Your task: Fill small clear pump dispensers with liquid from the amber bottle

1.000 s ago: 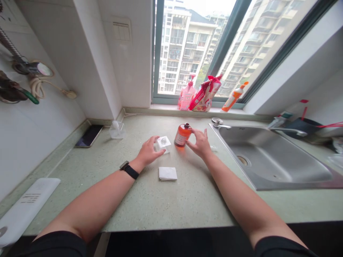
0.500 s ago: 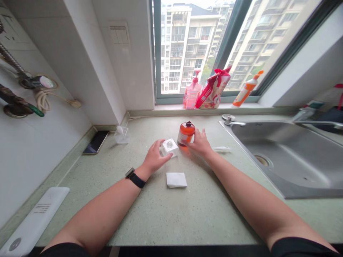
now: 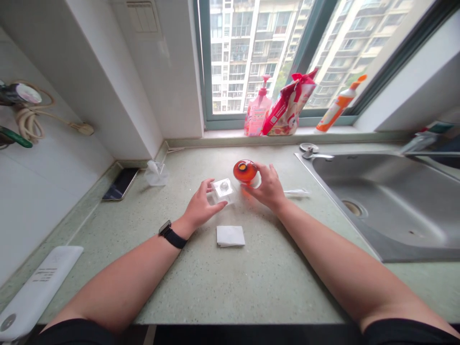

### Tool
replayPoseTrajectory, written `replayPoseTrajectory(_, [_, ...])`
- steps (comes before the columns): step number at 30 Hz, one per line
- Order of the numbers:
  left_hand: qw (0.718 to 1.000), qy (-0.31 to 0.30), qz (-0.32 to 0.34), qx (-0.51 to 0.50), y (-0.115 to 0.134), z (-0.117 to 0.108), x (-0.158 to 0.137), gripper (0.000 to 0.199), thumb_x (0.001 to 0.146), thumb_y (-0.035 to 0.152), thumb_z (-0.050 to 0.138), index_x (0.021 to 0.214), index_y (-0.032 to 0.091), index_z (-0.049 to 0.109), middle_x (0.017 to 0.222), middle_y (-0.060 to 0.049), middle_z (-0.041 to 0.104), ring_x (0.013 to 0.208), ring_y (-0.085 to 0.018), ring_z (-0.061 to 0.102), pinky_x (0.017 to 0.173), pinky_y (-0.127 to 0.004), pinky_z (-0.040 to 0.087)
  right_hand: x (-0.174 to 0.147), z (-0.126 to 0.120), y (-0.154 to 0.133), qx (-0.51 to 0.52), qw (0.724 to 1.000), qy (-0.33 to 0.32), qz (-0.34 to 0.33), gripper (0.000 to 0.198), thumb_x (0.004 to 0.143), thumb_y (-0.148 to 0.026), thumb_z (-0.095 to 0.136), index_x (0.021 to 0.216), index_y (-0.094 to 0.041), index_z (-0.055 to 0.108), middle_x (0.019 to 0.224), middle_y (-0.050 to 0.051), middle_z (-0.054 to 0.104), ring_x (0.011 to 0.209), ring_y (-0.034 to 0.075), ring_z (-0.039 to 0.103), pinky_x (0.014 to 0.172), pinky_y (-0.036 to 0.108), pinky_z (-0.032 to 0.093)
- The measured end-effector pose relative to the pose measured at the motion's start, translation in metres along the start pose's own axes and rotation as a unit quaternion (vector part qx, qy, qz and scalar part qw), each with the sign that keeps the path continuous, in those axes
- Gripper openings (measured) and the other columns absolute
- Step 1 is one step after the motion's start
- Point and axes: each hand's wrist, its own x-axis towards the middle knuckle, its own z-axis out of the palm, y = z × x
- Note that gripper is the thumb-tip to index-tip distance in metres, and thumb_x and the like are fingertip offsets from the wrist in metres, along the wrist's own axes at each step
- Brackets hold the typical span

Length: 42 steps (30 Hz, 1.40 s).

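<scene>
My left hand (image 3: pixel 201 203) has its thumb and fingers on either side of a small square clear glass bottle (image 3: pixel 223 190) with a pale top and a round neck, standing on the counter. My right hand (image 3: pixel 268 189) grips an amber bottle (image 3: pixel 245 173) of orange-red liquid. That bottle is tilted toward me, its uncapped mouth facing up and left, just behind and right of the glass bottle. Whether its base touches the counter I cannot tell. Nearer to me lies a folded white tissue (image 3: pixel 230 236). Right of my right hand is a thin clear plastic-looking item (image 3: pixel 296 192).
On the left of the counter (image 3: pixel 273 282) are a phone (image 3: pixel 120 184), a small clear container with something white (image 3: pixel 156 173) and a long white device (image 3: pixel 41 287). A steel sink (image 3: pixel 377 235) is on the right. A pump bottle (image 3: pixel 258 115), red bag (image 3: pixel 289 108) and orange-white bottle (image 3: pixel 338 109) line the sill.
The amber bottle has gone from upright to tilted, its top leaning toward me and left. My left hand stays around the glass bottle. The camera view has shifted a little.
</scene>
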Motion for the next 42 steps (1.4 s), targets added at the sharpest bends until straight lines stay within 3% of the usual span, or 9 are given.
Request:
replayPoseTrajectory(12, [0.993, 0.055, 0.09, 0.052, 0.0, 0.001, 0.0, 0.076, 0.082, 0.058, 0.094, 0.141, 0.026, 0.059, 0.133, -0.011, 0.072, 0.114, -0.03, 0.074, 0.108, -0.051, 0.058, 0.0, -0.006, -0.006, -0.019, 1.0, 0.013, -0.013, 0.065, 0.088, -0.038, 0.074, 0.149, -0.027, 0.056, 0.138, 0.015, 0.073, 0.13, 0.039, 0.065, 0.124, 0.068, 0.039])
replayPoseTrajectory(21, [0.991, 0.078, 0.085, 0.065, -0.001, 0.001, 0.001, 0.077, 0.081, 0.064, 0.092, 0.139, 0.025, 0.061, 0.127, -0.01, 0.073, 0.105, -0.027, 0.073, 0.101, -0.047, 0.06, 0.0, -0.007, -0.011, -0.024, 0.999, 0.008, -0.021, 0.061, 0.088, -0.032, 0.073, 0.147, -0.028, 0.059, 0.14, 0.015, 0.071, 0.136, 0.04, 0.063, 0.126, 0.069, 0.036])
replayPoseTrajectory(42, [0.993, 0.064, 0.081, 0.049, 0.004, -0.002, 0.001, 0.078, 0.082, 0.065, 0.092, 0.143, 0.026, 0.064, 0.129, -0.01, 0.072, 0.11, -0.028, 0.073, 0.107, -0.048, 0.058, 0.001, -0.011, -0.015, -0.041, 0.999, 0.003, -0.027, 0.066, 0.086, -0.021, 0.07, 0.151, -0.034, 0.059, 0.146, 0.011, 0.068, 0.141, 0.039, 0.059, 0.13, 0.071, 0.031])
